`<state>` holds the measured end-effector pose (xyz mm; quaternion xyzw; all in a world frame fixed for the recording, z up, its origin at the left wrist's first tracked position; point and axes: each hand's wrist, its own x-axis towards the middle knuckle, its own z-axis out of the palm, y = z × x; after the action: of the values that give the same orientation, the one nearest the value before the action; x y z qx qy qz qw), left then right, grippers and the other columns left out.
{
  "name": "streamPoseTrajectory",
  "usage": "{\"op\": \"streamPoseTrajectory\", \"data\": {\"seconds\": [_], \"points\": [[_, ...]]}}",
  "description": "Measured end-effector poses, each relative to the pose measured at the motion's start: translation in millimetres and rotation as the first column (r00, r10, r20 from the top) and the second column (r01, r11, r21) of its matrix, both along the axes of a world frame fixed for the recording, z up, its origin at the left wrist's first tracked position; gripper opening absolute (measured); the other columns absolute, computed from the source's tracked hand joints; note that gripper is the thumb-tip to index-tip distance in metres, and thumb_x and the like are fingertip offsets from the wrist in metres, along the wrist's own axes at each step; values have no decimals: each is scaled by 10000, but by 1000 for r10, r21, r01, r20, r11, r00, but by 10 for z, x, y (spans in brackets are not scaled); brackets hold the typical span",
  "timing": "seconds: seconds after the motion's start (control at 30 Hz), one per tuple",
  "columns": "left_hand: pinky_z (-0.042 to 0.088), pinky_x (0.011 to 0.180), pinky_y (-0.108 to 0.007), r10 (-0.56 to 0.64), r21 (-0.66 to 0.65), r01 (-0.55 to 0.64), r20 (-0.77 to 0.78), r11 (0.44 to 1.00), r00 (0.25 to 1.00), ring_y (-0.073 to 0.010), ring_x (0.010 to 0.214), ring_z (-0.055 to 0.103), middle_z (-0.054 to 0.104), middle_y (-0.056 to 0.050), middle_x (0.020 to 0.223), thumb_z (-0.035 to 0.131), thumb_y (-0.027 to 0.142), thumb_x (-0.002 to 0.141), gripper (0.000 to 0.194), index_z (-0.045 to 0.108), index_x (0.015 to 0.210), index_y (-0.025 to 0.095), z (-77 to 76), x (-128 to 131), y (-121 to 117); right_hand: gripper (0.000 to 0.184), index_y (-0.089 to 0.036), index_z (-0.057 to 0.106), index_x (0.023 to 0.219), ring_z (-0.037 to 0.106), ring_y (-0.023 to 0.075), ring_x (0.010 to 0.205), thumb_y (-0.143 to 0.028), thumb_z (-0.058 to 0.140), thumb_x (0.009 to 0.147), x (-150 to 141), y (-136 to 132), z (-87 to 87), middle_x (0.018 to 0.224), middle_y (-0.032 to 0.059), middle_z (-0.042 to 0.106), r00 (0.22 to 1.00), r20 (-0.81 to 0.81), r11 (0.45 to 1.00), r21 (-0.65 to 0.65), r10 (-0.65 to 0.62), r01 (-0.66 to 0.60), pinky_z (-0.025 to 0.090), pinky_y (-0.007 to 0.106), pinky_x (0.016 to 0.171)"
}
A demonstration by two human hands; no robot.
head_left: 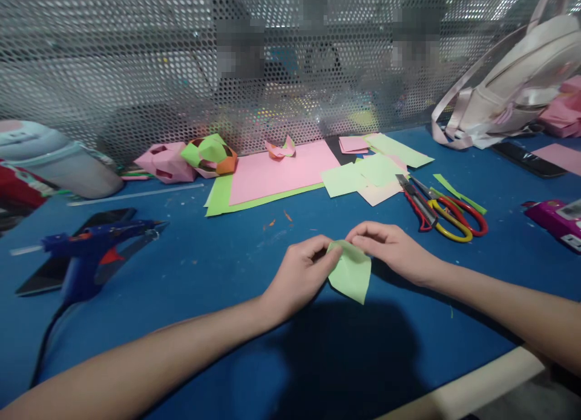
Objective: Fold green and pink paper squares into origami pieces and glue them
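Note:
A small piece of light green paper (351, 275) is held up between both hands just above the blue table (218, 275). My left hand (302, 272) pinches its left edge, thumb on the near face. At the upper right edge, my right hand (388, 247) has its fingers curled and closed on the paper. The sheet looks slightly bent, with one corner pointing down toward me. Beyond the hands lie more light green sheets (342, 179) and a large pink sheet (281, 172) over a brighter green one (220, 199).
Red-and-yellow scissors (454, 217) and a red box cutter (417, 205) lie right of the hands. At left, a blue glue gun (86, 256) rests by a dark phone (40, 278). Folded paper shapes (211, 154) stand near the perforated metal screen (181, 63). A pale backpack (512, 75) sits back right.

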<state>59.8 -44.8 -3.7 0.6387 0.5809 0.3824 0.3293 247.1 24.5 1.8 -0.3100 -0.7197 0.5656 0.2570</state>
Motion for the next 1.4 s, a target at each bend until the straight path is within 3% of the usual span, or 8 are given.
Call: {"op": "streamPoseTrajectory", "data": {"seconds": [0.1,0.2,0.33,0.47,0.67,0.8,1.03,1.4], "points": [[375,598,-203,-4,4,4,-9,1000,1000,-111,658,502,603,6,702,523,287,889,230,644,756,145,-12,-6,-4,226,-182,620,946,557,118,746,-384,622,847,-6,-30,-24,819,-5,617,999,23,999,-18,38,-38,443,237,676],[381,597,-201,-4,-10,4,1,1000,1000,-114,668,515,616,3,722,518,255,882,206,658,779,144,-22,-8,-3,164,-180,625,909,543,115,740,-335,605,861,-4,-67,-26,810,-5,603,997,80,983,183,2,-17,432,244,676],[392,603,-199,-7,-23,7,12,1000,1000,-119,680,530,626,2,726,525,240,876,195,677,803,143,-11,-8,0,121,-178,632,887,534,110,766,-288,582,883,-5,-71,-46,835,-2,597,996,87,908,416,5,-41,419,248,700],[416,627,-199,-12,-12,12,27,1000,1000,-126,715,566,661,2,768,535,242,885,184,695,844,161,-10,-3,-1,102,-181,626,889,536,103,761,-276,588,884,-10,-46,-73,831,-9,598,996,87,916,400,0,-35,423,238,692],[457,835,-248,-57,50,56,23,997,998,-167,948,619,690,-35,1084,527,281,918,246,690,1085,205,-46,-21,10,120,-185,620,872,534,100,762,-301,595,888,-1,-36,-80,839,-8,590,999,47,920,393,-18,-2,418,236,683],[438,915,-273,-97,50,98,-10,994,995,-178,1043,596,661,-36,1172,453,317,961,313,650,1185,224,-13,-43,6,96,-181,615,860,509,98,730,-270,592,888,0,-18,-101,816,-9,569,999,37,908,419,-24,6,397,233,644],[400,966,-243,-127,34,126,12,991,992,-159,1117,555,641,-10,1215,385,310,993,340,642,1204,238,20,-50,-4,63,-172,620,847,492,86,692,-227,604,874,-8,13,-134,800,-13,555,1000,18,895,445,-22,12,379,224,606],[439,837,-215,-120,69,121,-12,990,993,-135,945,598,676,-1,1067,410,331,986,314,650,1172,253,2,-37,-6,65,-183,637,852,538,98,728,-235,607,876,10,22,-159,806,-5,584,1000,-14,888,460,-22,26,419,238,643]]}}
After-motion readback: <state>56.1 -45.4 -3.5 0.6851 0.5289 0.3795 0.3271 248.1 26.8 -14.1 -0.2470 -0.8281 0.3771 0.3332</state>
